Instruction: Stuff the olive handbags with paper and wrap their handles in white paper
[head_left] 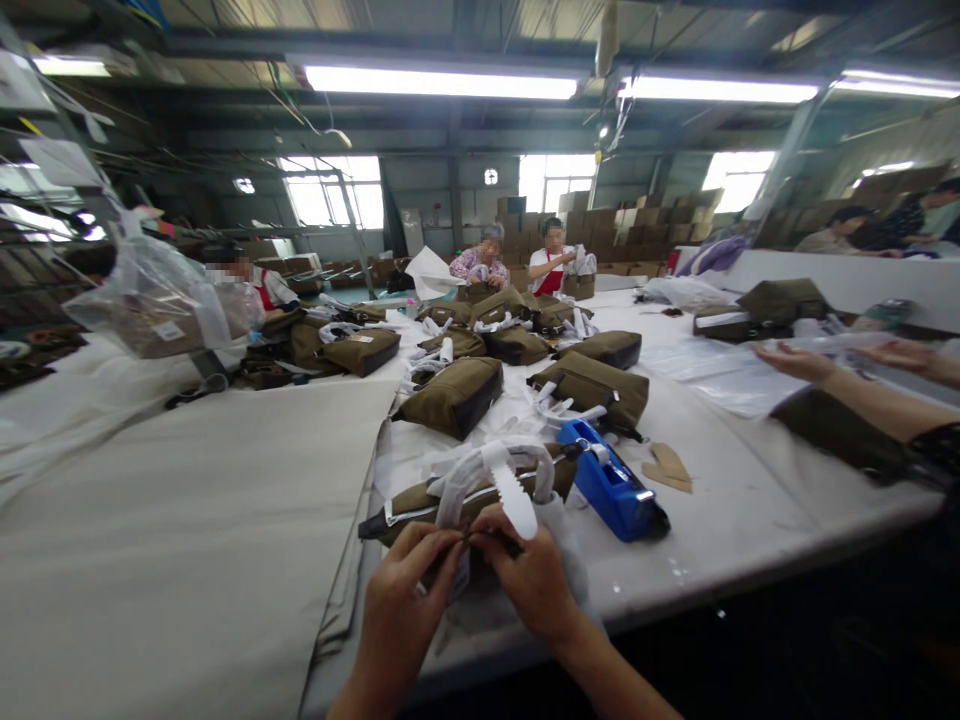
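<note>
An olive-green bag (pixel 420 498) with a zipper and white wrapped handles lies at the near edge of the white table (pixel 720 500). My left hand (pixel 405 585) and my right hand (pixel 525 575) meet at the bag's near side, fingers pinched together on its edge. What exactly the fingertips grip is too small to make out. A white foam strip (pixel 514 490) hangs from the handle just above my right hand.
A blue tape dispenser (pixel 611 485) sits right of the bag, with brown paper scraps (pixel 667 465) beyond. Several more olive bags (pixel 454 395) cover the table. A co-worker's arms (pixel 840 385) reach in from the right over clear plastic bags. Other people sit at the far end. Beige cloth (pixel 187 520) spreads left.
</note>
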